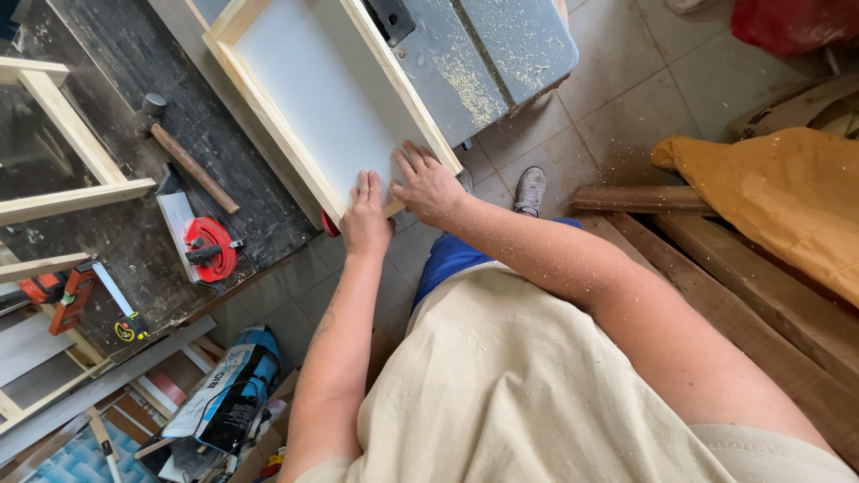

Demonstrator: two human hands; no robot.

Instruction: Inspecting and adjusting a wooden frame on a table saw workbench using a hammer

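Head view — both hands on the near end of the frame (pixel 268 116), which lies on the bench (pixel 134 224) and saw table (pixel 483 54). Left hand (pixel 365 219) flat, fingers open; right hand (pixel 429 188) spread over the corner, clasping nothing. Hammer (pixel 188 161) left.

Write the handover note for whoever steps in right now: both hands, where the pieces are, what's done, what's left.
Left hand: flat on the white panel at the near corner of the wooden frame, gripping nothing.
Right hand: fingers spread over the frame's right rail at that corner, pressing down.
The frame lies across the dark workbench and the table saw, with its near corner overhanging the floor.
Hammer and red tool lie unused on the bench.
Done: frame assembled with panel.
Left: cannot tell.
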